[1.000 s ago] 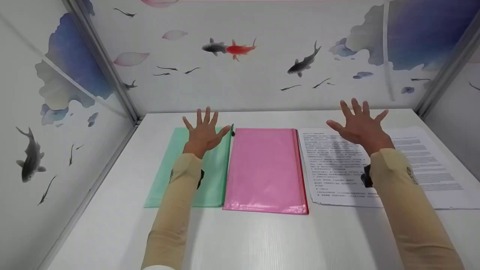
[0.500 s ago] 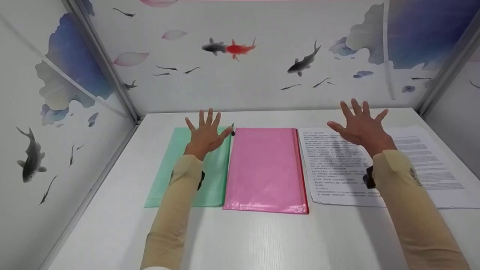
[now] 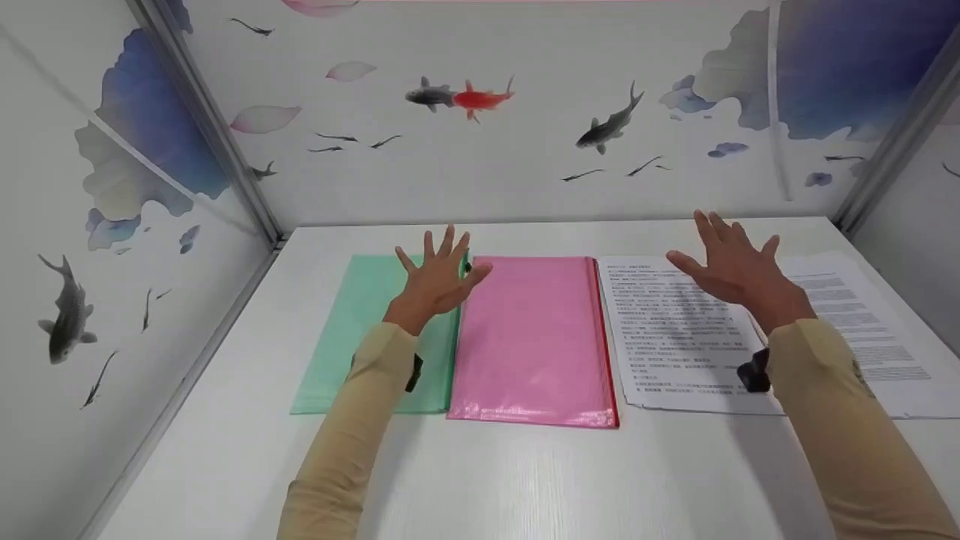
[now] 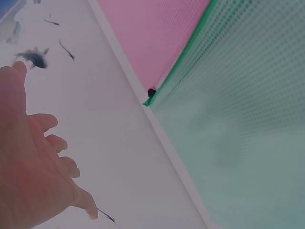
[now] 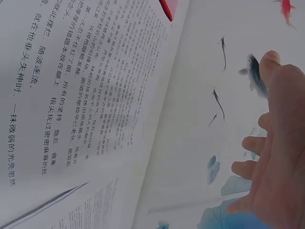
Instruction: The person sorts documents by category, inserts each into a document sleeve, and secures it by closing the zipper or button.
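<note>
My left hand [image 3: 431, 285], fingers spread and nothing in it, hovers over the upper right part of a green zip folder [image 3: 337, 337]. Beside that folder lies a pink zip folder [image 3: 532, 337] with a red right edge. In the left wrist view, the green folder's mesh surface [image 4: 248, 86] and a small black zip pull [image 4: 151, 92] show. My right hand [image 3: 742, 277] is held above two side-by-side stacks of paper, its fingers spread. Printed text covers the left paper stack [image 3: 660, 345] and the right paper stack [image 3: 877, 360]; my right forearm hides part of them.
Everything lies on a white table [image 3: 510, 480]. A white back wall [image 3: 525, 180] with painted fish rises behind it, and a side panel [image 3: 45, 225] stands on the left. Grey metal posts [image 3: 217, 135] mark the corners.
My left hand has moved to the right, towards the pink folder, and slightly nearer. My right hand has shifted a little right and down in the head view. Folders and papers lie unchanged.
</note>
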A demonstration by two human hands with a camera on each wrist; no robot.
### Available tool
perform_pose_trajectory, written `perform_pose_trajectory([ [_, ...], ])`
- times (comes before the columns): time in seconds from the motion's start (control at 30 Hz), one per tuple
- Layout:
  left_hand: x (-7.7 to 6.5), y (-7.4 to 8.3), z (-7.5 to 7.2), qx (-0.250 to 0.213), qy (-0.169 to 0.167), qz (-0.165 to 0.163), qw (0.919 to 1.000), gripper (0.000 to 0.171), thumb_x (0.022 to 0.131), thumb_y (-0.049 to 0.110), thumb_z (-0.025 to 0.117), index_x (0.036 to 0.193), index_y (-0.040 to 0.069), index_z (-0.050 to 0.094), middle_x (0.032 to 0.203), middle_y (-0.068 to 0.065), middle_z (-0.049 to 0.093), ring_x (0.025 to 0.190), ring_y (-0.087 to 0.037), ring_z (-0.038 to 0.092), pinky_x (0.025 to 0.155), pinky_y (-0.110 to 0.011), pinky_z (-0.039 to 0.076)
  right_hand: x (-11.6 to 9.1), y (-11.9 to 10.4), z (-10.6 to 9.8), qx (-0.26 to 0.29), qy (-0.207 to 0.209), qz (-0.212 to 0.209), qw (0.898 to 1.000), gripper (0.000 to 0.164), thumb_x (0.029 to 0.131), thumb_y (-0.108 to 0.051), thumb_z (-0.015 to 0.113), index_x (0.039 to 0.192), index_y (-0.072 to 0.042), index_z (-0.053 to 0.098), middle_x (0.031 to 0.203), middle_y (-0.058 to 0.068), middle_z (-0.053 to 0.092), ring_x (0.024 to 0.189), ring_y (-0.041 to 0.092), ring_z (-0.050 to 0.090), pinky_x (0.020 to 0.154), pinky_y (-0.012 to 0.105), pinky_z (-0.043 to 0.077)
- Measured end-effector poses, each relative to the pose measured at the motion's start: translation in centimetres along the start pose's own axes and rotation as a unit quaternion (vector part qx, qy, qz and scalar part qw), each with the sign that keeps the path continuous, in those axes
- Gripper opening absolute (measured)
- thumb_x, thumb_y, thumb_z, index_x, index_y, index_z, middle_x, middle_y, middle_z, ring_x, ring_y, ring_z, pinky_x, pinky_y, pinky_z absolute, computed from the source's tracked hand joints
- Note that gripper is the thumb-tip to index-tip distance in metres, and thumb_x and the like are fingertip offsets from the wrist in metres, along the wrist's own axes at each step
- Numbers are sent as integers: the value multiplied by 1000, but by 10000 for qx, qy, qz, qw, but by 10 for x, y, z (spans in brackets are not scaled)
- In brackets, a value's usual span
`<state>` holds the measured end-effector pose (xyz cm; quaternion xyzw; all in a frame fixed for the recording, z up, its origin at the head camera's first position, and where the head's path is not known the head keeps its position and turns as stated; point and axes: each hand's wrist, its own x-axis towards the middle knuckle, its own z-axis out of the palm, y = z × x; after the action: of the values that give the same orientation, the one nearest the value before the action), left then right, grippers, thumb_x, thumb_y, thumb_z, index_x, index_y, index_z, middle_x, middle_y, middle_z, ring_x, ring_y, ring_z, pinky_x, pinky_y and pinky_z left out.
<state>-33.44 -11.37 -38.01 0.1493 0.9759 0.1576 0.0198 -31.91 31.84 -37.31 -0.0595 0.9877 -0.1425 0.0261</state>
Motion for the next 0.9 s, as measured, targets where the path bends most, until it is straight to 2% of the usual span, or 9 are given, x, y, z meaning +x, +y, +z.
perform_pose_trajectory([
  [0.27,-3,28,22,-663,-179,203,9974,79,99,67,33,162,24,11,171,-5,1,156,-41,-4,115,-75,-14,-14,7,2,642,-38,-26,9979,98,98,-71,31,159,-10,-15,166,27,-8,150,55,-3,108,81,-12],
  [0.37,-6,37,32,-1038,-232,279,9939,81,99,66,36,162,22,12,171,-8,2,157,-38,0,116,-74,-11,-19,10,1,833,-60,-49,9965,95,100,-68,30,159,-9,-13,165,27,-11,150,55,-4,110,81,-9],
  [0.5,-10,47,42,-1587,-159,412,9863,79,100,62,40,162,18,17,170,-11,11,157,-34,10,120,-72,-3,-27,16,1,1120,-202,-36,9935,91,102,-65,28,159,-7,-11,165,28,-13,150,55,-5,110,81,-5],
  [0.6,-12,54,51,-2048,-66,510,9775,76,101,56,43,161,14,22,168,-12,21,156,-32,17,124,-65,8,-34,22,3,1431,-399,-16,9889,87,104,-61,26,159,-1,-6,163,32,-12,148,58,-7,113,79,-2],
  [0.73,-13,66,64,-2833,47,365,9583,74,101,54,47,159,12,27,165,-11,28,154,-31,24,125,-56,22,-45,30,7,1726,-578,218,9831,88,104,-61,21,157,7,1,161,38,-5,147,60,-4,116,75,3],
  [0.9,-15,84,79,-3541,123,134,9350,68,101,53,50,156,15,35,161,-12,36,149,-34,35,119,-56,35,-54,41,11,1832,-584,543,9798,92,102,-65,19,157,8,6,160,39,2,147,60,2,116,74,8],
])
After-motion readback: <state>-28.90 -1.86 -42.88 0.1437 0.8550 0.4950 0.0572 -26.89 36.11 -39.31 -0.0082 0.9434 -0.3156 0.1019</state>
